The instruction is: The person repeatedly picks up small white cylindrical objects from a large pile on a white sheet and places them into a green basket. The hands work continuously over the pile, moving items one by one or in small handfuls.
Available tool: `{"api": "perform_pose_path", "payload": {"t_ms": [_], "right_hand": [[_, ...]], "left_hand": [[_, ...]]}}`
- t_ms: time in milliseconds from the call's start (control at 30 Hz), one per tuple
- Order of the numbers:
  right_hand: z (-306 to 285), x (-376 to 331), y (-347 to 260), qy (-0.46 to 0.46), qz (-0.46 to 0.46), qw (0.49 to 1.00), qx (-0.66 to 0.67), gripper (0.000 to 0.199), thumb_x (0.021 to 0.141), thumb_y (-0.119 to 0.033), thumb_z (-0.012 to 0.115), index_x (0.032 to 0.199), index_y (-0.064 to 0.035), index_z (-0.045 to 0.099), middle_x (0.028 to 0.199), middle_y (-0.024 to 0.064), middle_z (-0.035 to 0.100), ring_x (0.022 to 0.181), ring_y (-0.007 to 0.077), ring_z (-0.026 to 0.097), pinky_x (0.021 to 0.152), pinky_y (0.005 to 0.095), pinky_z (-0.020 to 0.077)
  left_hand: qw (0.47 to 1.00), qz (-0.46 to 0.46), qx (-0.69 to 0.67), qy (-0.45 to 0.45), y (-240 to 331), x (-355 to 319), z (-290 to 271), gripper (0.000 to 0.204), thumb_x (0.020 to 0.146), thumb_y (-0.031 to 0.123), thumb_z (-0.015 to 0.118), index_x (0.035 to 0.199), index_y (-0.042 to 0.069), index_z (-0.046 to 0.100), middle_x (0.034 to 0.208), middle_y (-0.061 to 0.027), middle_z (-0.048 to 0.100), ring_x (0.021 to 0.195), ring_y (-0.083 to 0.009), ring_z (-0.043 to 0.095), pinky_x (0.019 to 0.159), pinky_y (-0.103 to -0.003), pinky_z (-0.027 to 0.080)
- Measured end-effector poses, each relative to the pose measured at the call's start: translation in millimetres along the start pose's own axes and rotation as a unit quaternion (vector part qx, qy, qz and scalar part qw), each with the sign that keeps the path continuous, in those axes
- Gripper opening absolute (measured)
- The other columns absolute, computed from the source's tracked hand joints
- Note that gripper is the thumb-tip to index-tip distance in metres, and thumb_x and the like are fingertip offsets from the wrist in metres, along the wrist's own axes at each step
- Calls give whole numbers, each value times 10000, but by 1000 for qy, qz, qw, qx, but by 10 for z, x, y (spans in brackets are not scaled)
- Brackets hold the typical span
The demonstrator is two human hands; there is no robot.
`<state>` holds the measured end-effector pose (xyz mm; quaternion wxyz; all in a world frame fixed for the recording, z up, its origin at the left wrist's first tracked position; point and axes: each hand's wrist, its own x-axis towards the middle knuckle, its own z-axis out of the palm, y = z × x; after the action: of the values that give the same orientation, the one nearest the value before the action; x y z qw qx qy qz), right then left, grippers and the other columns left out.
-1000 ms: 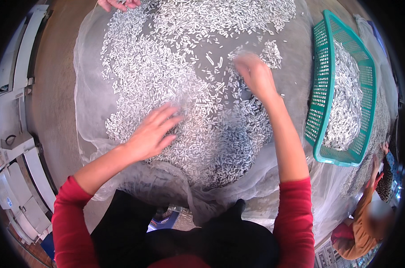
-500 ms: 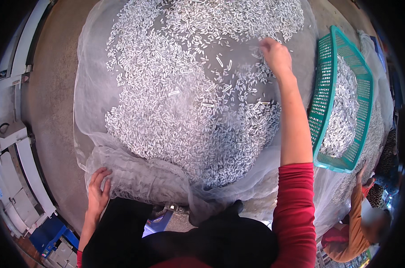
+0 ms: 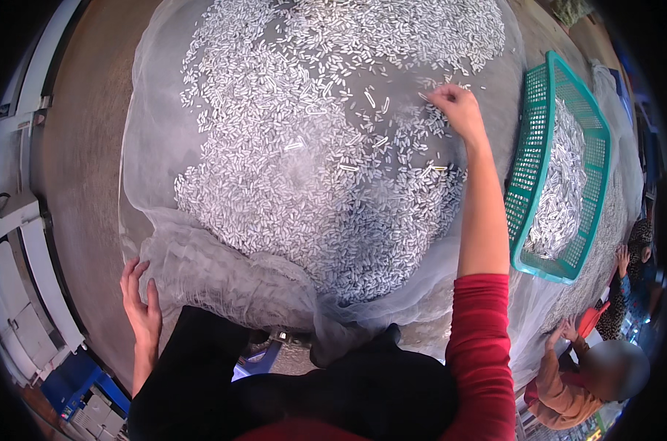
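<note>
Small silvery-white elongated pieces [image 3: 267, 184] lie in a wide, thick spread on a pale mesh net [image 3: 230, 272] before me. Several longer, narrow loop-shaped pieces [image 3: 370, 98] are scattered on top of them. My right hand [image 3: 462, 110] reaches over the far right part of the spread, thumb and fingertips pinched together. Whatever is between those fingertips is too small to make out. Beside the bunched net at the near left, my left hand [image 3: 142, 309] has its fingers apart and holds nothing.
A green plastic basket [image 3: 550, 169] at the right contains similar but longer-looking silvery pieces [image 3: 561, 184]. Another person [image 3: 561, 375] sits at the lower right near more spread pieces, with further people behind. Pale machines or cabinets [image 3: 24, 287] and a blue box [image 3: 72, 386] line the left.
My right hand has come slightly nearer, its fingers pinched toward the left. My left hand has moved left, off the bunched net. The person at the lower right has shifted.
</note>
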<state>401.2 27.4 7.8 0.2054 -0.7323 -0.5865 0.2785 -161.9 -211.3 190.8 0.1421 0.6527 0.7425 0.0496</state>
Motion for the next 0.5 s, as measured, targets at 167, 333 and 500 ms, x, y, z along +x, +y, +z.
{"api": "perform_pose_path", "payload": {"t_ms": [167,333,500], "right_hand": [[84,-80,51,78,5,996,-40,191,781,-267,704,901,-118,711,845,72,691,814,256,659,732,376,506],[130,60,-120,24,-41,979,-198,195,799,-272,688,914,-114,708,849,85,686,808,254,655,729,369,500],[1,-94,59,35,42,975,217,200,793,-229,696,918,-73,699,784,52,657,753,151,608,691,331,477]], "left_hand": [[1000,15,-3,5,-13,60,-30,279,890,46,538,1163,36,592,1321,-152,500,1256,-332,458,1036,-416,363],[1000,15,-17,8,-2,141,-19,268,893,38,537,1155,33,595,1319,-150,501,1262,-326,453,1038,-412,362],[999,39,-18,4,-33,215,-31,263,893,27,528,1148,25,594,1324,-149,494,1267,-326,445,1042,-415,359]]}}
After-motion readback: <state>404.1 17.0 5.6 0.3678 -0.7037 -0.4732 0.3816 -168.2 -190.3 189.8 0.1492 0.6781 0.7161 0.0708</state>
